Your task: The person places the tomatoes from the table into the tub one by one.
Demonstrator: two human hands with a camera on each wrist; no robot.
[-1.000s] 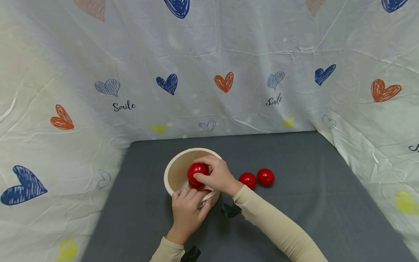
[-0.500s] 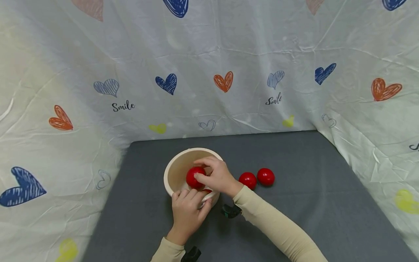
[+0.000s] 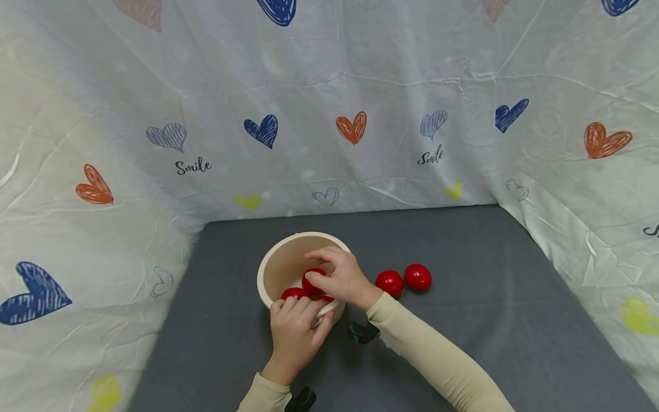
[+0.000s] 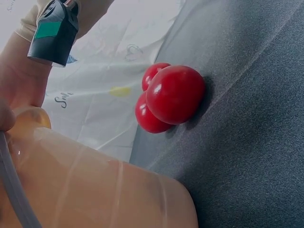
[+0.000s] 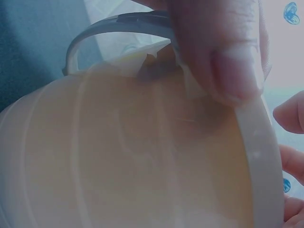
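Observation:
A cream bucket (image 3: 278, 264) with a strap handle (image 5: 109, 26) stands on the dark cloth. My left hand (image 3: 294, 335) grips its near rim, fingers over the edge and thumb outside. Above the bucket's mouth my right hand (image 3: 344, 278) has its thumb and fingers spread apart. Inside lie red balls: one ball (image 3: 313, 281) below the right hand, another ball (image 3: 294, 293) by the left fingertips, and part of a third. The left hand and near wall hide some of them.
Right of the bucket, a red ball (image 3: 389, 284) and a second ball (image 3: 418, 278) rest on the cloth (image 3: 463, 332). The left wrist view shows three, clustered around a near ball (image 4: 175, 94). A heart-printed curtain (image 3: 391, 86) rises behind the table.
The red ball between my right thumb and fingers has gone down into the bucket, and the balls inside have shifted apart. Both hands have stayed almost in place.

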